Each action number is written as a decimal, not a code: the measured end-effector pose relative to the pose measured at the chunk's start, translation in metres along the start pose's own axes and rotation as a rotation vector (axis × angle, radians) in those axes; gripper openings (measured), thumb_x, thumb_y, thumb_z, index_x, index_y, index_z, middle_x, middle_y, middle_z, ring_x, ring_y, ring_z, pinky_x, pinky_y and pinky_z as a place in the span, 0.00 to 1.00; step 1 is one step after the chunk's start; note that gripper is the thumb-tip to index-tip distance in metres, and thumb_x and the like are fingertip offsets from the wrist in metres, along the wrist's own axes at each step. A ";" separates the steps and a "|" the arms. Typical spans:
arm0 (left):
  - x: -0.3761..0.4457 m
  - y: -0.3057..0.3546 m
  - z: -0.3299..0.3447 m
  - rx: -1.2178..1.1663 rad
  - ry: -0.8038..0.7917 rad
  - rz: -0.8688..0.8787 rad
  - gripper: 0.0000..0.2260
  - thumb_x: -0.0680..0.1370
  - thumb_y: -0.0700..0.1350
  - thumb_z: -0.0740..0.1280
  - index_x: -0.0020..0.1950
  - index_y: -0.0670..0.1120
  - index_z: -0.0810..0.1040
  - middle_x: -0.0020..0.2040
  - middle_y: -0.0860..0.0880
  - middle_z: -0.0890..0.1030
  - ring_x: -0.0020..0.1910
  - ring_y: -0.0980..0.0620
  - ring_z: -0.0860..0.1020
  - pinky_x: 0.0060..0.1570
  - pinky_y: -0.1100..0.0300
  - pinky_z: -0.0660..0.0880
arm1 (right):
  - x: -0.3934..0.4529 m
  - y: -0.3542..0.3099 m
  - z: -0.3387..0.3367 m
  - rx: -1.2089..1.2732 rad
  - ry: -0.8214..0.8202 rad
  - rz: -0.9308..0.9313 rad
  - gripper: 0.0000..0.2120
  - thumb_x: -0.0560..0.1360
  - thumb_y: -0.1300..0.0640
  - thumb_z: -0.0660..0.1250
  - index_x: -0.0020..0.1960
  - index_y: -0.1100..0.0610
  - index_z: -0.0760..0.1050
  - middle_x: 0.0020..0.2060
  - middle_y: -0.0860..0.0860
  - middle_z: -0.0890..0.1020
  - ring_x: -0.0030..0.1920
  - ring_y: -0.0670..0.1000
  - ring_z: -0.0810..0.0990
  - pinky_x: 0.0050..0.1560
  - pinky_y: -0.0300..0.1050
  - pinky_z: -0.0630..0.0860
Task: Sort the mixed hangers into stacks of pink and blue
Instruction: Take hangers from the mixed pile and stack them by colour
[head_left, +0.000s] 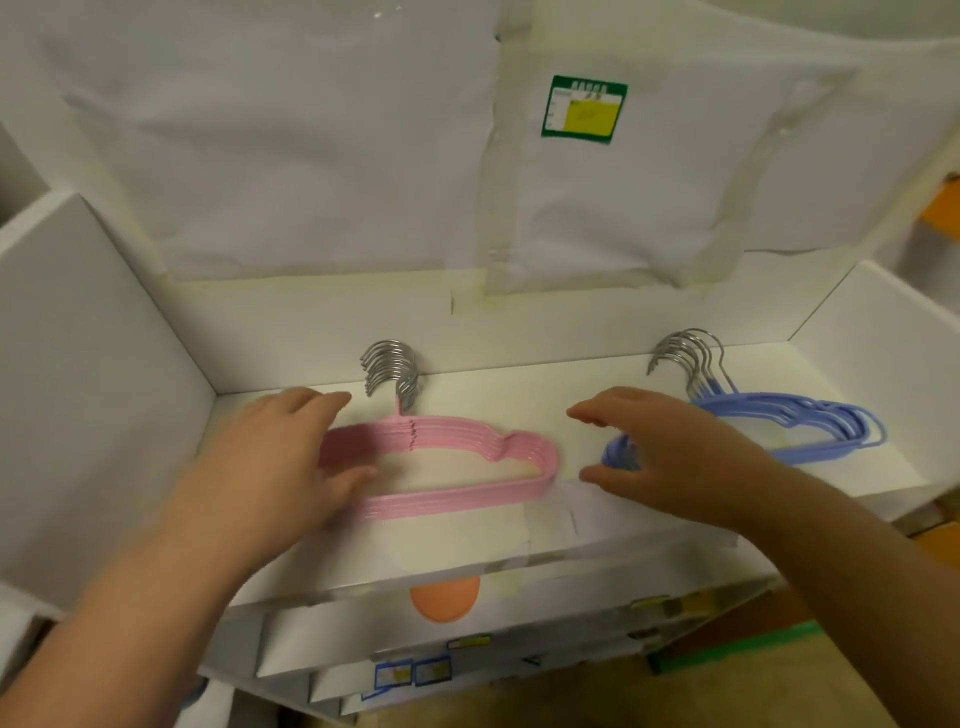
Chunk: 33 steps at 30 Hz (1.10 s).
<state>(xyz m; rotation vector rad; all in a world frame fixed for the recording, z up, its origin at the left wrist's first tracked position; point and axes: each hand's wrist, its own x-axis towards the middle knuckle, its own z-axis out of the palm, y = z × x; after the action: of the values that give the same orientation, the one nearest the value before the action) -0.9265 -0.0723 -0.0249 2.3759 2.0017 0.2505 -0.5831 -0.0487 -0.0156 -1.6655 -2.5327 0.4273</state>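
Both forearms reach in from the near edge toward a white tabletop walled by white panels. Fingers of the left hand are spread and relaxed, grasping nothing; they lie over the left end of the pink hanger stack, whether touching it cannot be told. Its metal hooks fan out just beyond those fingertips. To the right, the right hand is also released, fingers loosely extended, thumb pointing toward the pink stack, palm covering the left end of the blue hanger stack. The 2 stacks lie apart. Beyond them hangs a white sheet with a green-and-yellow label.
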 end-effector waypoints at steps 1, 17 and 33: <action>0.001 0.018 0.001 -0.061 0.075 0.054 0.31 0.69 0.66 0.62 0.67 0.52 0.73 0.61 0.50 0.77 0.59 0.46 0.75 0.57 0.51 0.74 | -0.007 0.005 -0.002 0.033 0.051 0.018 0.26 0.73 0.42 0.69 0.69 0.41 0.67 0.62 0.39 0.74 0.57 0.40 0.73 0.61 0.40 0.72; 0.051 0.263 0.066 -0.158 0.127 0.304 0.22 0.70 0.58 0.67 0.62 0.52 0.74 0.58 0.53 0.77 0.55 0.50 0.75 0.56 0.55 0.73 | -0.121 0.202 -0.014 0.375 0.511 0.252 0.11 0.75 0.56 0.69 0.55 0.44 0.74 0.48 0.36 0.77 0.52 0.34 0.75 0.48 0.28 0.69; 0.082 0.294 0.075 -0.065 -0.241 -0.215 0.25 0.66 0.54 0.75 0.61 0.58 0.75 0.58 0.53 0.79 0.56 0.50 0.77 0.46 0.60 0.68 | -0.084 0.285 -0.008 0.353 0.115 0.165 0.41 0.70 0.43 0.73 0.76 0.52 0.59 0.73 0.46 0.65 0.71 0.48 0.65 0.68 0.41 0.61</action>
<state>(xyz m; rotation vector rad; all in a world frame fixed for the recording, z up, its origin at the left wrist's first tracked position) -0.6160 -0.0369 -0.0544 2.0212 2.0744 0.0210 -0.2944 -0.0186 -0.0789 -1.7069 -2.0973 0.7211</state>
